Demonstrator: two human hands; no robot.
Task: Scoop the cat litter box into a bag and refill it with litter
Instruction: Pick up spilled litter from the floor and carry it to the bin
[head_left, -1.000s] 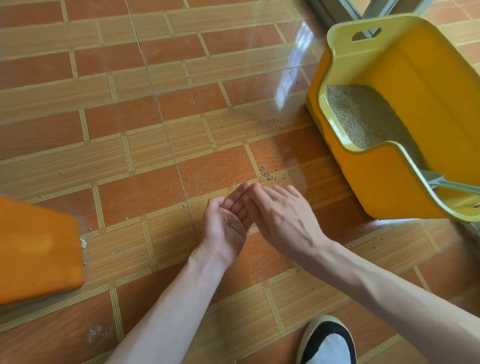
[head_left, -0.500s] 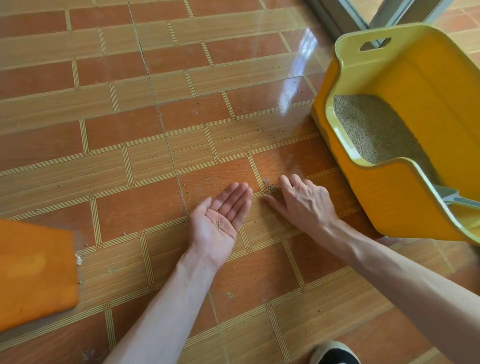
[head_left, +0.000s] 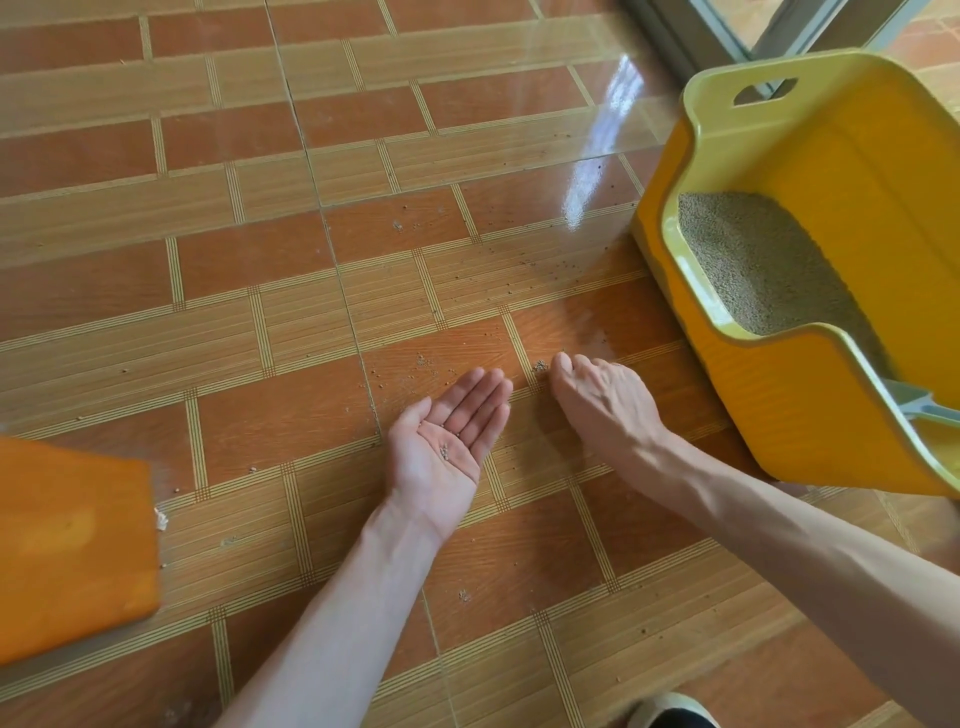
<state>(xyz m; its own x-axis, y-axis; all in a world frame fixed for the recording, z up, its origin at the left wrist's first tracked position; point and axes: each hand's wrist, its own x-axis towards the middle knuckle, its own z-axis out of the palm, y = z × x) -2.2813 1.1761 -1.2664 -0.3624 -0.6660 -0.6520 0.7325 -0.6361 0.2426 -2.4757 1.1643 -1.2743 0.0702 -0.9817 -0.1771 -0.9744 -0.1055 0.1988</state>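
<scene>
My left hand (head_left: 447, 447) lies palm up, fingers wide, cupping a few litter grains (head_left: 445, 451); my right hand (head_left: 605, 402) pinches at spilled grains (head_left: 540, 365) on the floor (head_left: 260, 249). The yellow litter box (head_left: 810, 395) sits at right, long axis running near-right to far-left.

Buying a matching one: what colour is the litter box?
Orange-yellow, with a paler yellow rim, the litter box shows best in the head view.

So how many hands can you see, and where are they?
2. The left hand lies palm up on the tiled floor, a few litter grains in it. The right hand is palm down beside it, nearer the yellow litter box.
</scene>
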